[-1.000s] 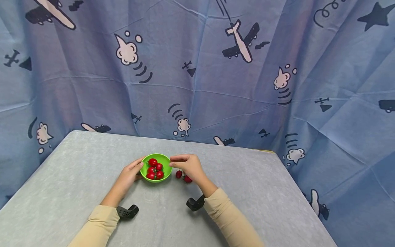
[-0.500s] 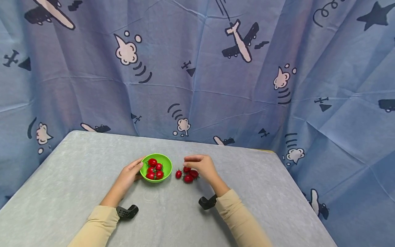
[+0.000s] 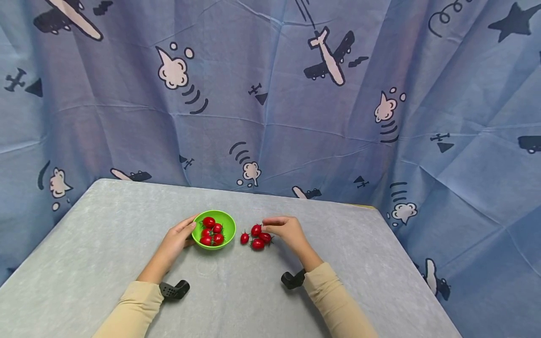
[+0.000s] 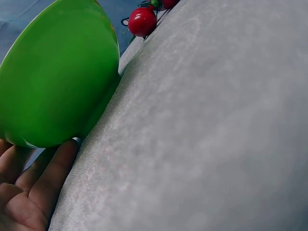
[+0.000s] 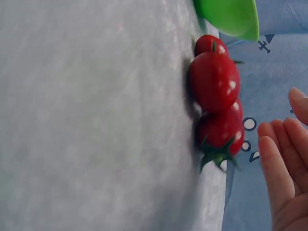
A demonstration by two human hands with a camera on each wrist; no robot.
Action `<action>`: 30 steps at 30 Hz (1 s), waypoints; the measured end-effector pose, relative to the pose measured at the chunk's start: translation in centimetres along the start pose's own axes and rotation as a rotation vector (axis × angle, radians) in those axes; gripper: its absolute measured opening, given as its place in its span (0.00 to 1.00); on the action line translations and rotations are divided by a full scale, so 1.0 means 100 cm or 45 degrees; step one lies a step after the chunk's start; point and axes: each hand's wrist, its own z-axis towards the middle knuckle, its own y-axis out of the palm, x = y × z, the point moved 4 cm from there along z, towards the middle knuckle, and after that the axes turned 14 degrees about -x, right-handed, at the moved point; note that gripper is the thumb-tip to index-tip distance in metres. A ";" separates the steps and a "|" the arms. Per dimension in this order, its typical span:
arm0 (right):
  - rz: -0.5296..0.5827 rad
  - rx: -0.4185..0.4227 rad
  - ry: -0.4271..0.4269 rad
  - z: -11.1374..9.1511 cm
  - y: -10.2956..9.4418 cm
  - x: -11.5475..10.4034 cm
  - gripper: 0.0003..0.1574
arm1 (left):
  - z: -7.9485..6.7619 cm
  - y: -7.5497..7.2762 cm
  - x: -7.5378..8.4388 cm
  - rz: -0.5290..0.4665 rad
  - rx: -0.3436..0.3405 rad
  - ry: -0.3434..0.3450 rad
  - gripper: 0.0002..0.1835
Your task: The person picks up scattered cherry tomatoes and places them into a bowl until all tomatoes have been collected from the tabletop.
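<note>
A green bowl (image 3: pixel 229 234) with several red cherry tomatoes (image 3: pixel 209 222) inside stands on the table. My left hand (image 3: pixel 174 239) holds it at its left side, thumb at the rim and fingers against the outer wall. In the left wrist view, the fingers (image 4: pixel 55 168) meet the lower side of the bowl (image 4: pixel 57 72). To the right of the bowl lies a loose group of cherry tomatoes (image 3: pixel 258 244). My right hand (image 3: pixel 291 233) hovers just above and right of them, holding nothing. The right wrist view shows its fingers (image 5: pixel 279 173) apart from the tomatoes (image 5: pixel 214 82).
The pale grey cloth-covered table (image 3: pixel 127 211) stretches out around both hands. Behind it hangs a blue curtain (image 3: pixel 236 94) with printed planes. A single tomato (image 3: pixel 244 238) lies between the bowl and the others. Black wrist cameras (image 3: pixel 175 290) sit on both wrists.
My right hand has moved right, from the bowl's right rim to the loose tomatoes, uncovering more of them. The left hand and the bowl have stayed in place.
</note>
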 end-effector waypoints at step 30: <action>-0.067 -0.049 0.133 0.003 -0.002 0.027 0.16 | 0.001 -0.001 -0.001 0.014 0.008 -0.007 0.28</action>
